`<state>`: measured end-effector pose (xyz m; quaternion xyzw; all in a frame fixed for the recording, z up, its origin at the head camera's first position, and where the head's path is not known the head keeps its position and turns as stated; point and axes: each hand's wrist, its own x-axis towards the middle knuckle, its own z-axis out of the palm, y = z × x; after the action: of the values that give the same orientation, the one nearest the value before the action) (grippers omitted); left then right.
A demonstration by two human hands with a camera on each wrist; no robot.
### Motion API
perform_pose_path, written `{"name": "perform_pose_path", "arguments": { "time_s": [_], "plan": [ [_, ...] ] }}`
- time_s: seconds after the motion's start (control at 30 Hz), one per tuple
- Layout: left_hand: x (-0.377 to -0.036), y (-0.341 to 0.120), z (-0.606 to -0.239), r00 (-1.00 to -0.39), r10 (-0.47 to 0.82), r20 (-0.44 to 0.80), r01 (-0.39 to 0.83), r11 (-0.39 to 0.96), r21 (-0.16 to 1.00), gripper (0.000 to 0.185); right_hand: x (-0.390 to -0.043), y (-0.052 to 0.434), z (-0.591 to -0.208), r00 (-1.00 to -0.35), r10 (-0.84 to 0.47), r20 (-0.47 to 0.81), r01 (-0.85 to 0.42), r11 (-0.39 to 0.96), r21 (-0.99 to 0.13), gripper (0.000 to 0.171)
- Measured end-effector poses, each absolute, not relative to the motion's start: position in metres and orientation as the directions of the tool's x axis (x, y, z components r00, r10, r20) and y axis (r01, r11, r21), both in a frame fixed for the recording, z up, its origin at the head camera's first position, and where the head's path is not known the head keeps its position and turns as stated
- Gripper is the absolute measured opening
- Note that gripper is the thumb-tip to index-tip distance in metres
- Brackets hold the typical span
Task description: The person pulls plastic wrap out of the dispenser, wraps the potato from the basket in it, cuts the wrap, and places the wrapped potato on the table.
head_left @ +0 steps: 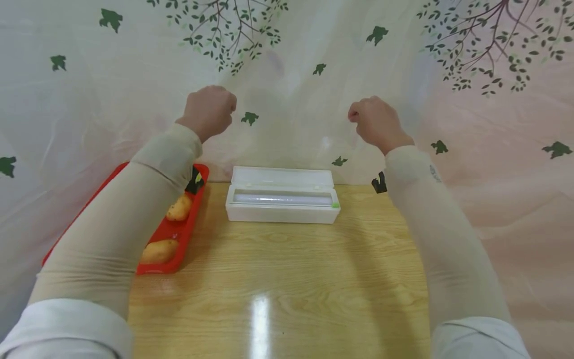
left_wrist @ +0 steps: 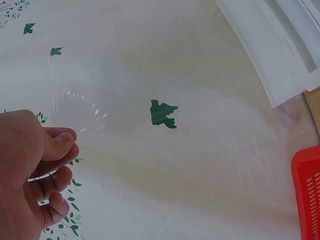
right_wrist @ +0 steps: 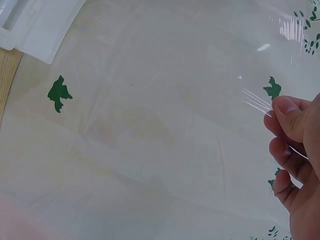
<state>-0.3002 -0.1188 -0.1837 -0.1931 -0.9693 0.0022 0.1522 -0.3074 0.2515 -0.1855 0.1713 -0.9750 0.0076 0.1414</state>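
Fingers of the left hand (head_left: 210,112) are pinched on clear film (left_wrist: 90,117), thumb against forefinger; by the fingers of the right hand (head_left: 376,122), film is likewise pinched. Both hands are raised above the counter (head_left: 287,279), well apart and nearly level. At the left fingertips, creases are fanned outward; at the right, they are pointed slantwise towards the left hand's side. The film's full long axis cannot be made out.

One white box (head_left: 283,214) is set at the counter's back, its long axis laid left to right, one lid (head_left: 282,176) raised behind. One roll (head_left: 282,200) is held inside, lengthwise. Left of it, two potatoes (head_left: 159,252) are seen in one red tray (head_left: 190,234), partly hidden by a sleeve (head_left: 107,214).
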Motion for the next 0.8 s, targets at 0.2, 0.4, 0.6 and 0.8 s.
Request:
{"name": "perform_pose_path", "arguments": {
  "time_s": [0.2,0.4,0.6,0.8],
  "plan": [
    [-0.301,-0.120,-0.178,-0.885,0.370,0.282,0.370,0.927,-0.055,0.024,-0.309,0.250,-0.179,-0.911,-0.311,0.270,-0.313,0.949,0.036,0.023],
    [-0.303,-0.122,-0.178,-0.888,0.363,0.283,0.368,0.929,-0.037,0.026,-0.305,0.248,-0.178,-0.913,-0.299,0.277,-0.306,0.952,0.020,0.024],
    [-0.293,-0.125,-0.183,-0.879,0.376,0.293,0.388,0.922,-0.020,0.028,-0.287,0.251,-0.187,-0.898,-0.322,0.298,-0.337,0.942,0.002,0.021],
    [-0.260,-0.129,-0.190,-0.849,0.411,0.332,0.433,0.901,-0.011,0.029,-0.255,0.261,-0.200,-0.841,-0.379,0.386,-0.416,0.909,-0.014,0.017]
  ]
}}
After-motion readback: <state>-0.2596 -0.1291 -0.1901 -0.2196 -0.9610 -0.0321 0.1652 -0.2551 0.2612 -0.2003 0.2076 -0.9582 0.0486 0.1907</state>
